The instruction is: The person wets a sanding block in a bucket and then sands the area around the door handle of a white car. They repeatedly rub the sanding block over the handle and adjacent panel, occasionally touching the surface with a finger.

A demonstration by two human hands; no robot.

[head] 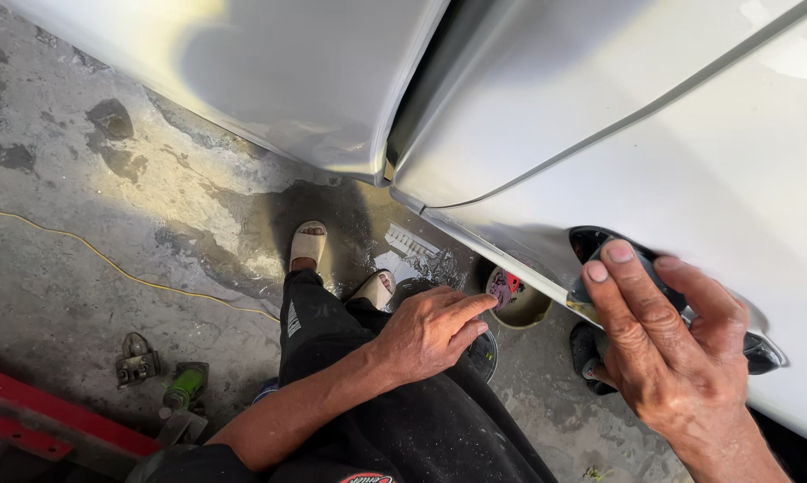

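Observation:
My right hand presses a dark sanding block flat against the lower edge of a white car panel; the fingers cover most of the block. Resting on my knee, over black trousers, my left hand holds nothing, its fingers loosely spread and pointing toward the car. The seam between two white panels runs above my feet.
A small round container with a red-and-white rag stands on the wet concrete floor under the sill. A white brush lies near my sandalled feet. A yellow cord crosses the floor; a green-handled tool and red metal bar lie at lower left.

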